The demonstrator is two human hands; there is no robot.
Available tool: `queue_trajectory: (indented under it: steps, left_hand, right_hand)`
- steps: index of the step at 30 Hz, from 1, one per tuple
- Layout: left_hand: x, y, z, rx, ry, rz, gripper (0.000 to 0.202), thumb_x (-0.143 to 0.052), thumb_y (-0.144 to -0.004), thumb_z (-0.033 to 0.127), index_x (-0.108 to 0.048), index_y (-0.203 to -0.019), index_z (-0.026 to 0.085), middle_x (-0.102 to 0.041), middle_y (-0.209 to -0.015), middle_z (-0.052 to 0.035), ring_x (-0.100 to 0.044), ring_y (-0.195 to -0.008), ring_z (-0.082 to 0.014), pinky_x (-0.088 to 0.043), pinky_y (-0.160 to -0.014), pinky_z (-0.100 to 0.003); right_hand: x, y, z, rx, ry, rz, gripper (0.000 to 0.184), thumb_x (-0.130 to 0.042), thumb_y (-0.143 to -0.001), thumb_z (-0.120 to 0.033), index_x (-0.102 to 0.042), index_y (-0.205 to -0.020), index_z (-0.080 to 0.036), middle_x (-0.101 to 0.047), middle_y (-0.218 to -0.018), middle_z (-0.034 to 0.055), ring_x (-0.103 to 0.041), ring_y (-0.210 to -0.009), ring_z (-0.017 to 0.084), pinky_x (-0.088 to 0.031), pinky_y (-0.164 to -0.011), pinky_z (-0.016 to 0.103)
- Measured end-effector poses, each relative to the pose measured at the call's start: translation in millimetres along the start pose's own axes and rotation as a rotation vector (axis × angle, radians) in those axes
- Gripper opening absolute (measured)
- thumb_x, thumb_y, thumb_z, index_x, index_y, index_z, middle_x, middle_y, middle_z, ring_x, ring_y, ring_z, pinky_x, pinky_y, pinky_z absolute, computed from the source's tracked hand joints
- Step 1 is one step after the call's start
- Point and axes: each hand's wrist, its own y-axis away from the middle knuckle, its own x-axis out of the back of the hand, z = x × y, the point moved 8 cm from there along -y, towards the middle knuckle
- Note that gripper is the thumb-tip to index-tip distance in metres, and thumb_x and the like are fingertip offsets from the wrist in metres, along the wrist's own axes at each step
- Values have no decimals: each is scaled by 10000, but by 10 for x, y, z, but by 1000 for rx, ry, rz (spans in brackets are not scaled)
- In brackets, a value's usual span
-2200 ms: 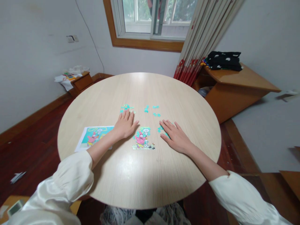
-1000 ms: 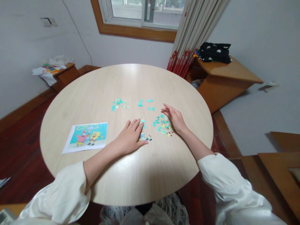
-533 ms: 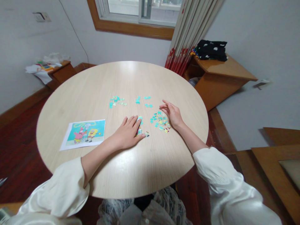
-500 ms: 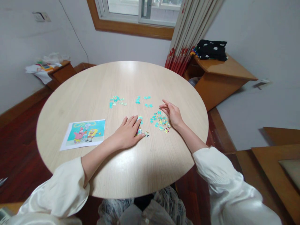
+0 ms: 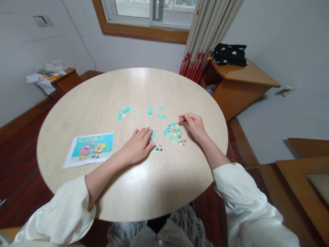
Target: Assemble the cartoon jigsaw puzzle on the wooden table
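My left hand (image 5: pixel 138 145) lies flat, fingers stretched out, over a partly joined jigsaw puzzle (image 5: pixel 157 149). Its palm and fingers hide most of that joined section; only the right and lower edges show. Just above and right of the pile of loose puzzle pieces (image 5: pixel 174 133) hovers my right hand (image 5: pixel 192 124), thumb and fingers drawn together. Whatever may be between those fingertips is too small to make out. The loose pieces are turquoise, yellow and dark, heaped between my two hands.
A printed cartoon picture (image 5: pixel 89 149) lies on the round table (image 5: pixel 133 192) at the left. Farther back are a turquoise piece cluster (image 5: pixel 125 111) and smaller groups (image 5: pixel 149 110). A wooden cabinet (image 5: pixel 246 75) with dark folded cloth (image 5: pixel 230 55) stands at the right.
My right hand has moved slightly right and its fingers have come closer together. My left hand has shifted a little left on the puzzle, showing more of its lower edge.
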Motion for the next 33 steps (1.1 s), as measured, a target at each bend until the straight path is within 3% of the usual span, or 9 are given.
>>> queue_trajectory:
  steps: [2, 5, 8, 12, 19, 27, 33]
  left_hand:
    - [75, 2, -27, 2, 30, 38, 498, -343, -987, 352, -405, -1400, 79, -374, -1522, -197, -299, -1440, -297, -194, -1187, -547]
    - [175, 11, -64, -8, 50, 94, 386, -347, -974, 283, -544, -1258, 111, -459, -1461, -178, -394, -1387, -284, -222, -1179, -554]
    - [217, 16, -79, -13, 74, 120, 354, -336, -957, 220, -619, -1147, 124, -546, -1379, -158, -490, -1313, -261, -241, -1181, -536]
    - [215, 23, -24, -37, 98, 131, 344, -360, -919, 166, -659, -1086, 133, -625, -1288, -139, -567, -1231, -243, -263, -1181, -521]
    - [237, 43, 12, -32, 110, 143, 393, -345, -876, 110, -658, -1114, 125, -644, -1267, -132, -573, -1225, -231, -255, -1191, -507]
    - [251, 38, -51, 14, 110, 144, 413, -307, -874, 126, -617, -1147, 138, -619, -1303, -126, -559, -1231, -239, -260, -1185, -502]
    - [238, 41, -86, -1, 121, 155, 412, -295, -877, 150, -574, -1179, 181, -653, -1244, -104, -591, -1176, -246, -307, -1154, -513]
  right_hand:
    - [145, 97, -144, 50, 137, -1, 305, -615, -818, -466, -638, -672, -200, -646, -708, 36, -599, -699, 164, -515, -719, 360]
    - [265, 354, -310, 125, 304, -44, 186, -641, -812, -349, -642, -698, -203, -640, -704, 23, -576, -676, 157, -487, -670, 341]
    - [239, 649, -394, 234, 425, -107, 110, -639, -837, -287, -682, -775, -207, -679, -812, 48, -618, -766, 177, -501, -706, 352]
    - [155, 857, -327, 280, 532, -173, 143, -607, -889, -292, -727, -930, -226, -689, -920, 72, -648, -840, 195, -541, -747, 377]
    - [138, 856, -303, 372, 629, -193, 161, -601, -902, -290, -742, -900, -213, -690, -930, 90, -662, -856, 209, -566, -767, 395]
    - [146, 839, -286, 306, 678, -227, 210, -609, -895, -296, -722, -1045, -202, -696, -1010, 106, -661, -935, 229, -559, -845, 428]
    - [110, 799, -288, 276, 705, -293, 188, -590, -902, -294, -730, -997, -211, -679, -999, 104, -660, -900, 224, -556, -824, 423]
